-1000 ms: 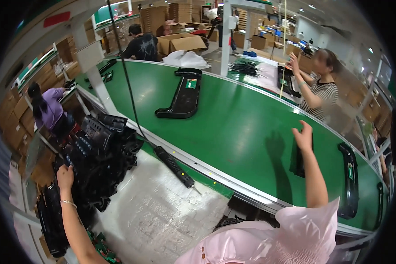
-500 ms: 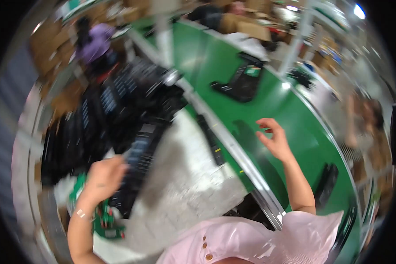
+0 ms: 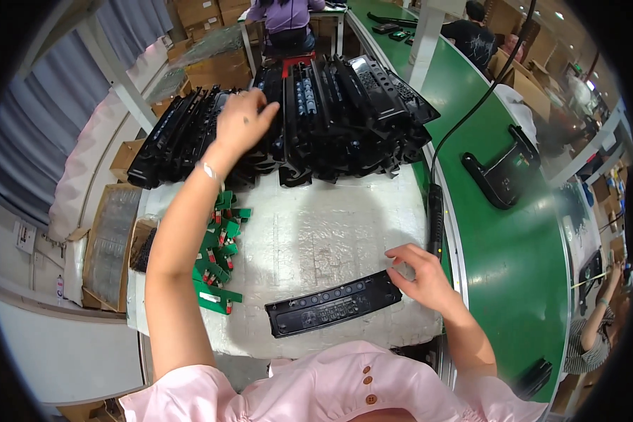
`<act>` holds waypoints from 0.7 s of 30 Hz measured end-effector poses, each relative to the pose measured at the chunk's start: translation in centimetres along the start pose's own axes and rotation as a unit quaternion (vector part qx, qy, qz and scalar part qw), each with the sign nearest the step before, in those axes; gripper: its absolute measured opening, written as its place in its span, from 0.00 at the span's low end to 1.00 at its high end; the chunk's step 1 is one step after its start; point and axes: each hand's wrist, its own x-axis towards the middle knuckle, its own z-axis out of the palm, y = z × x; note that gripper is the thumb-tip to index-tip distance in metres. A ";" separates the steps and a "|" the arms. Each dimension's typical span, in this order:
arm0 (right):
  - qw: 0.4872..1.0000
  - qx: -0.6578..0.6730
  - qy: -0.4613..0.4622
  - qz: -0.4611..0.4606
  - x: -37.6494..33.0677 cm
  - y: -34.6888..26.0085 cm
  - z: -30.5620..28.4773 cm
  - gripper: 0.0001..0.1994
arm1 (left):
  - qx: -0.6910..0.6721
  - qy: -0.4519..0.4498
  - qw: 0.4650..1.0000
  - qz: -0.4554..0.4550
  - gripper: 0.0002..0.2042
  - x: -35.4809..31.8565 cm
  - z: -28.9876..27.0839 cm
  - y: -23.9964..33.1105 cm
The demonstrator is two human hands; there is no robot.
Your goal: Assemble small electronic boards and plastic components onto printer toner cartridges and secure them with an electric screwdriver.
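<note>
A long black plastic panel (image 3: pixel 334 306), with a row of round holes and a ribbed middle, lies slightly tilted across the near part of the white padded worktop (image 3: pixel 309 232). My right hand (image 3: pixel 427 280) is at the panel's right end, thumb against its corner, fingers curved and apart from the thumb. Farther off, my left hand (image 3: pixel 245 121) reaches over the near side of a pile of similar black plastic parts (image 3: pixel 344 130). Its thumb is spread from the fingers, and nothing shows in its grasp. Some of its fingertips are hard to make out against the dark parts.
Small green circuit boards (image 3: pixel 218 257) with red and white pieces lie under my left forearm. A black corded tool (image 3: pixel 436 218) rests along the right edge. Beyond it runs a green conveyor (image 3: pixel 499 260) carrying a black U-shaped part (image 3: pixel 503 169). Other people sit around.
The black panel held by my left hand now lies on the near worktop. My left hand has moved up to the pile; my right hand has come from over the conveyor to the panel's end.
</note>
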 end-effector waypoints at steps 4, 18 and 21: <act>0.999 -0.012 0.033 0.017 -1.6 0.8 -1.5 0.14 | 0.043 -0.239 0.963 -0.114 0.24 4.9 2.2 0.1; 0.998 0.009 0.052 0.022 -3.9 3.2 -2.1 0.14 | -0.002 -0.078 0.996 0.034 0.10 2.6 0.8 2.6; 0.998 0.004 0.066 0.016 -4.0 3.8 -2.5 0.13 | -0.006 -0.027 0.990 0.138 0.08 -0.3 -3.5 5.9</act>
